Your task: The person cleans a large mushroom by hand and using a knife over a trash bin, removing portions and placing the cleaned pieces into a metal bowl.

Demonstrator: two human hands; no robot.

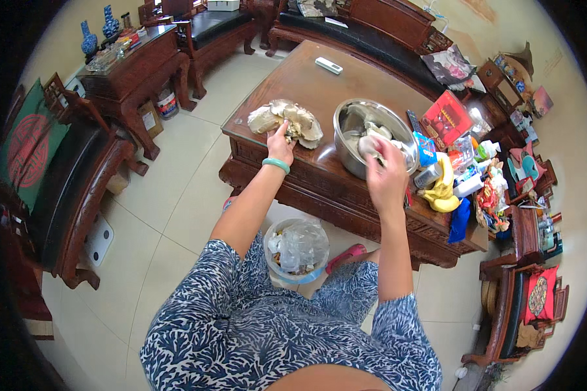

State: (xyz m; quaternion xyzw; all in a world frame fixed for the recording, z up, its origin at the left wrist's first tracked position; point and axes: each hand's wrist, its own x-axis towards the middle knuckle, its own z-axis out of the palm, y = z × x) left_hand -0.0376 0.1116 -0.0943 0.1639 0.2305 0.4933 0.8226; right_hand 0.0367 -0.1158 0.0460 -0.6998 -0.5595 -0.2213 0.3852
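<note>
My left hand (280, 144), with a pale green bangle at the wrist, grips the base of a cluster of oyster mushrooms (303, 122) at the near left edge of the wooden table (293, 73). Its broad, pale caps fan out beyond my fingers. Over the near side of a stainless steel bowl (341, 141), my right hand (387, 171) is blurred, its fingers bent around a pale mushroom piece (370, 145). More mushroom pieces (379, 131) lie inside the bowl.
Right of the bowl are bananas (444, 188), a metal can (427, 176), a red box (447, 119), a remote control (413, 121) and bottles. A white device (329, 65) lies farther back. A waste bin (317, 237) with plastic and scraps stands on the floor between my legs.
</note>
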